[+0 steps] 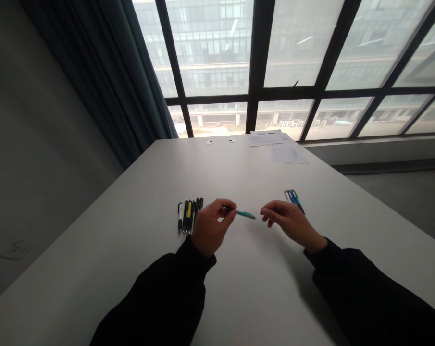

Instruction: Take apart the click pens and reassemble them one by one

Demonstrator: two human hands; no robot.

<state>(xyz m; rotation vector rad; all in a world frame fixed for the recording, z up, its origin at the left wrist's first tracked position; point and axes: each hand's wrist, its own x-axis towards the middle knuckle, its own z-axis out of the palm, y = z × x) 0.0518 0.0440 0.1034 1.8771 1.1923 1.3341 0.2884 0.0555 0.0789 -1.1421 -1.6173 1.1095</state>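
My left hand (213, 225) holds a green pen (246, 215) toward my right hand (290, 222), whose fingers stand narrowly apart; this looks like a handover, needing a right-hand pinch.

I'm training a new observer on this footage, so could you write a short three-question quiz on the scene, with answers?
1. True or false: a gap separates the held green pen from the right hand.
2. Multiple choice: where do the papers lie?
A) In the right hand
B) At the far end of the table, by the window
C) On the floor
3. Fill in the blank: the yellow pen on the table lies nearer the ____ hand.

Key:
1. True
2. B
3. Left: the left hand is right beside that row of pens, while the right hand is farther off.
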